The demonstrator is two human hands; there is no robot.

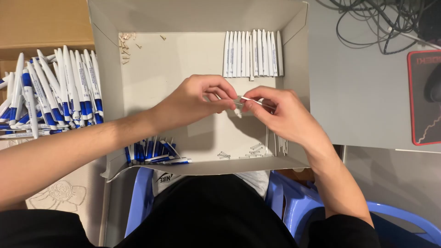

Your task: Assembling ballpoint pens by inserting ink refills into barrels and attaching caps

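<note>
Both hands are meeting over the middle of a shallow grey cardboard tray (108,82). The left hand (197,98) is pinching one end of a thin white refill rod (255,101) between thumb and fingertips, and the right hand (280,115) is gripping the other end the same way, with a small white pen part just under the fingers (too small to make out). A neat row of smooth white pen barrels (251,54) is lying against the tray's far wall. Blue-and-white pen pieces (154,152) are piling at the near left corner, tiny metal springs (252,151) are scattering near the front edge, and more springs (125,43) are sitting far left. Finished blue-and-white pens (50,92) are heaping outside, left of the tray. A black mat with a red border (425,92) is lying on the right.
</note>
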